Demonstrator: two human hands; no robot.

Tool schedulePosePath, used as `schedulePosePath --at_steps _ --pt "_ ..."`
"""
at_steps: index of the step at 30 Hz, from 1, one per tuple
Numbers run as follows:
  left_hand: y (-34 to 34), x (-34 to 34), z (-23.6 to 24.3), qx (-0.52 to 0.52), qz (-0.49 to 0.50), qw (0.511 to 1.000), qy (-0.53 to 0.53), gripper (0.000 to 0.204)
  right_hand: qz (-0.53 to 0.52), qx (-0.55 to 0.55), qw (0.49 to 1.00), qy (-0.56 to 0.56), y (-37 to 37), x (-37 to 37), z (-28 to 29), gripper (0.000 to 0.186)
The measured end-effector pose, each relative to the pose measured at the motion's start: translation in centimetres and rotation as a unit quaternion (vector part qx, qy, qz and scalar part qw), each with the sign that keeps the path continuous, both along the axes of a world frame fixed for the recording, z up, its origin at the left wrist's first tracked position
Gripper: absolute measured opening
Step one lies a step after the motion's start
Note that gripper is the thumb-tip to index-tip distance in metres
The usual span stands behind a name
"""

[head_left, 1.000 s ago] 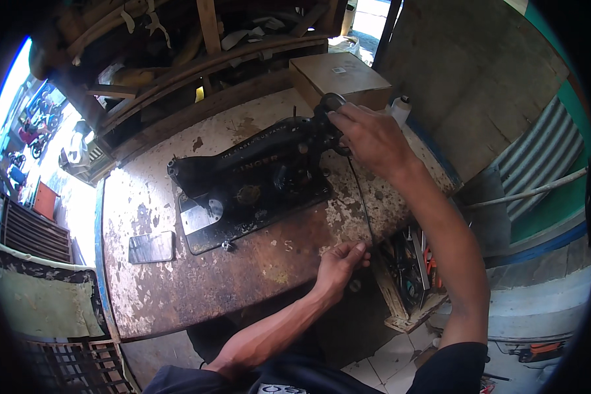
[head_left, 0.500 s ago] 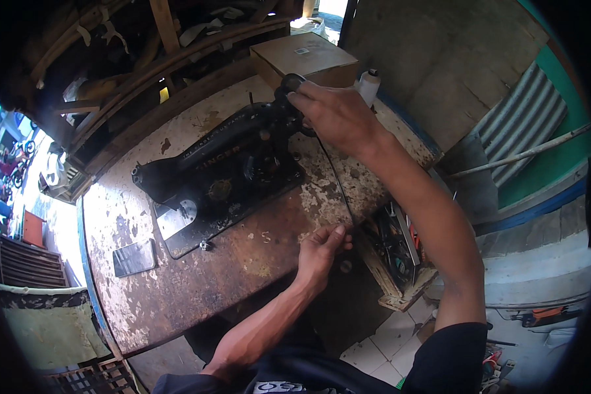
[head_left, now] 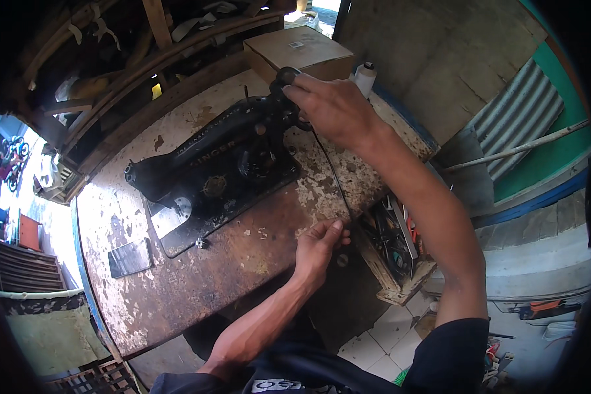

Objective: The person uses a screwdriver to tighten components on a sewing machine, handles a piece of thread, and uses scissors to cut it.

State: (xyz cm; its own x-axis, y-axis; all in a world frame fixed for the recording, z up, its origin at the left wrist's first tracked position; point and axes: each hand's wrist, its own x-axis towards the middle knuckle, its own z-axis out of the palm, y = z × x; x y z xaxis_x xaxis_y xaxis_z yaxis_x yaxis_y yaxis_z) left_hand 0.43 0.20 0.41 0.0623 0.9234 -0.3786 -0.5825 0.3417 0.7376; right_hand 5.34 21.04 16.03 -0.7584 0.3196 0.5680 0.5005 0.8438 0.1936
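Observation:
A black sewing machine (head_left: 210, 161) stands on a worn wooden table, its wheel end to the right. My right hand (head_left: 338, 111) reaches over and is closed on the handwheel (head_left: 287, 75) at that end; part of the wheel is hidden behind the fingers. From the wheel a thin black drive belt (head_left: 331, 167) runs down toward the table's front edge. There my left hand (head_left: 316, 246) is closed, thumb on top, with its fingertips at the belt's lower part. How the fingers grip the belt is partly hidden.
A phone (head_left: 129, 258) lies on the table (head_left: 197, 295) at the left. Behind the machine are a cardboard box (head_left: 299, 49) and a white thread cone (head_left: 365, 77). An open wooden drawer (head_left: 381, 272) with tools juts out at the right, under my right forearm.
The whole view has shifted slightly. My right hand stays at the handwheel, and my left hand stays by the belt near the table edge, with little visible movement.

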Motion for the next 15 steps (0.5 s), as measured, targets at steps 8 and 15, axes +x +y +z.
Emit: schedulePosePath --at_steps 8,15 --pt "0.11 -0.06 -0.24 0.003 -0.016 1.000 0.008 0.032 -0.024 -0.024 0.999 -0.024 0.02 0.19 0.07 0.038" --pt "0.11 0.11 -0.55 0.011 0.001 1.000 0.011 0.024 0.020 0.012 0.999 0.037 0.12 -0.03 -0.69 0.007"
